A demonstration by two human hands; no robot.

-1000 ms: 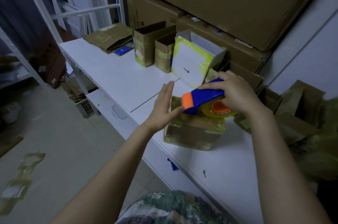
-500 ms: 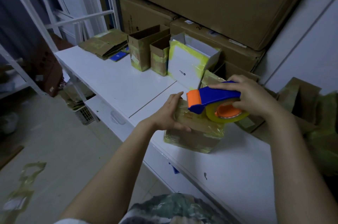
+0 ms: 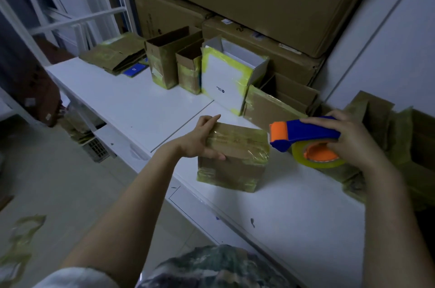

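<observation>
"Well, in the head view, where was the parcel?"

"The small brown cardboard box [image 3: 235, 170], banded in glossy yellowish tape, stood on the white laminate table [image 3: 141, 104] near its front edge. The left hand [image 3: 200, 140] gripped its top left end, thumb on the near side and fingers curled over the far edge."

"And the other hand?"

"The right hand [image 3: 350, 139] was clasped round the blue and orange plastic tape dispenser [image 3: 306, 132], held in the air just off the box's upper right corner and apart from it. The translucent yellowish tape roll [image 3: 317, 158] sat beneath it on an orange hub."

"What could have gone wrong from there?"

"I could not tell whether a strand ran from the roll to the box. If one did, pulling away uncut might have dragged the light box towards the table edge or peeled the band up. The film looked slick and wrinkled at the corners, so a loose end could have curled onto itself."

"Anything crowding it?"

"Behind stood a white card box edged in yellow tape [image 3: 226, 83] and open-topped brown cartons [image 3: 164, 61], matte and creased. A careless swing of the dispenser could have knocked them."
</observation>
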